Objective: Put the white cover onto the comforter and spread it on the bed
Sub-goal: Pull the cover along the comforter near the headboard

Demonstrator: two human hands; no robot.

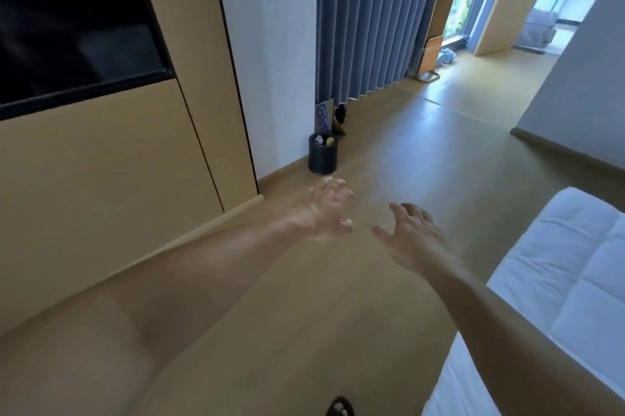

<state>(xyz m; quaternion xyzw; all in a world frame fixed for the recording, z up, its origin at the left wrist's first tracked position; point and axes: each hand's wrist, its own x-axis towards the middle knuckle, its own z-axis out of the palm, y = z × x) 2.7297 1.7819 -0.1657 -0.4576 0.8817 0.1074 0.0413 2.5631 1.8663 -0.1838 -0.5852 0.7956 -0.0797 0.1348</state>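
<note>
At 6 o'clock, on the bottom edge: dark sandal (340, 410) with toes showing, cut off by the frame.

At 4 o'clock: white comforter (575, 280), soft and puffy, quilted in large rectangular panels, rounded at its far corner. Lies flat on top of the bed (451, 390). Smooth white side below it, probably a sheet; too blurred to confirm.

At centre, both bare forearms reaching forward over the floor (389, 158), well apart from the comforter:
- Left hand (324, 209): palm down, fingers spread and slightly bent, gripping nothing.
- Right hand (412, 236): palm down, fingers spread and relaxed, gripping nothing.

Floor: smooth tan planks, slightly glossy, with a seam line at 1 o'clock.

At 9 o'clock: flat tan wall panel (101, 178) with thin black edging and a rounded skirting strip at its foot. At 10 o'clock, set into it: dark glossy screen (67, 26).

At 12 o'clock, just beyond the left hand: black cylindrical waste bin (322, 155) with litter inside, standing against a white wall (277, 43). Behind it: upright paper bag (323, 117) with blue lettering.

Further at 12 o'clock: blue-grey pleated curtain (372, 19) hanging to the floor. At 1 o'clock: folding stand (436, 26), tan panels on a metal frame, beside a bright window. At 2 o'clock, through an open doorway: pale fabric heap (537, 28).
</note>
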